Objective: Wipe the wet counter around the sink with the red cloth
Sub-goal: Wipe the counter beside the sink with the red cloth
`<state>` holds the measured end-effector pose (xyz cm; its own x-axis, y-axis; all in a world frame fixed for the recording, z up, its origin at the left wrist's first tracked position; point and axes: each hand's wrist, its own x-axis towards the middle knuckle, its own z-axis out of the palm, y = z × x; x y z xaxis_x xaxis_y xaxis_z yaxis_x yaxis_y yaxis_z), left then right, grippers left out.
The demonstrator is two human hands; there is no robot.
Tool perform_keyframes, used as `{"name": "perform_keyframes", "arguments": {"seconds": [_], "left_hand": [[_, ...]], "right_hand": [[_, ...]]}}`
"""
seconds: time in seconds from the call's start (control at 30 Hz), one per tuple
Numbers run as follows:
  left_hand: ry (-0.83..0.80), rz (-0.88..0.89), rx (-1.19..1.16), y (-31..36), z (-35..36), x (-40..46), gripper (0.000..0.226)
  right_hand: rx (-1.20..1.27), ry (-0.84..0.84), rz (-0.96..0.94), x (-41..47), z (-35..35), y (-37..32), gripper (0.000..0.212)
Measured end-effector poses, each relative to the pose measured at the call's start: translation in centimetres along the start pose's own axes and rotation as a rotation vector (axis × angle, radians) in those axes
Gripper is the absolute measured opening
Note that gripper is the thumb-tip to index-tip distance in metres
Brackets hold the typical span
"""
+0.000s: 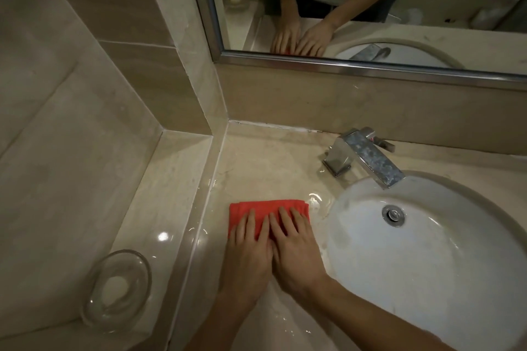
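Note:
A folded red cloth [265, 207] lies flat on the beige stone counter [265, 168], just left of the white oval sink [427, 265]. My left hand [246, 253] and my right hand [296, 251] press side by side on the cloth's near half, palms down, fingers stretched forward and lying flat on it. Only the cloth's far strip and left edge show. Water glistens on the counter around the cloth and toward the sink's rim.
A chrome faucet [362, 157] stands behind the sink. A raised ledge [159, 208] on the left carries a glass soap dish [117, 291] with white soap. A mirror [370, 8] hangs above the backsplash, and walls close the left corner.

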<state>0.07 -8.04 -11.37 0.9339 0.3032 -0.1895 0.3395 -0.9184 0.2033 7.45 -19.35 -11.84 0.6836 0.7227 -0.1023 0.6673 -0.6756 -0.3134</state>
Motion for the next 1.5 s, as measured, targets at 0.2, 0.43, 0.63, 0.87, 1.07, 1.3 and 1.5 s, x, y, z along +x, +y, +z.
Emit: {"name": "perform_keyframes", "arguments": {"seconds": [0.2, 0.43, 0.63, 0.87, 1.07, 1.3, 1.5], "left_hand": [[-0.031, -0.047, 0.014, 0.0, -0.3, 0.9, 0.054], [0.022, -0.035, -0.077, -2.7, -2.0, 4.0, 0.065], [0.048, -0.058, -0.095, -2.8, -2.4, 4.1, 0.060], [0.033, -0.072, -0.045, -4.0, -2.9, 8.1, 0.064], [-0.036, -0.110, -0.054, -5.2, -4.1, 13.0, 0.053], [-0.041, -0.106, -0.036, -5.9, -5.7, 17.5, 0.052], [-0.037, -0.078, 0.023, -6.8, -6.0, 21.4, 0.055]], "right_hand": [[-0.019, -0.054, -0.033, 1.1, 0.7, 0.8, 0.056], [0.010, 0.018, 0.003, 4.8, -0.6, 0.2, 0.056], [0.045, 0.042, 0.034, 4.4, -0.2, 0.1, 0.054], [-0.011, 0.014, -0.011, 8.0, -0.5, 0.7, 0.058], [0.048, 0.027, 0.012, 12.5, -2.0, 0.6, 0.058], [0.048, 0.007, 0.015, 17.3, -2.8, 1.6, 0.066], [0.056, 0.036, 0.048, 21.2, -3.0, 2.2, 0.061]]}}
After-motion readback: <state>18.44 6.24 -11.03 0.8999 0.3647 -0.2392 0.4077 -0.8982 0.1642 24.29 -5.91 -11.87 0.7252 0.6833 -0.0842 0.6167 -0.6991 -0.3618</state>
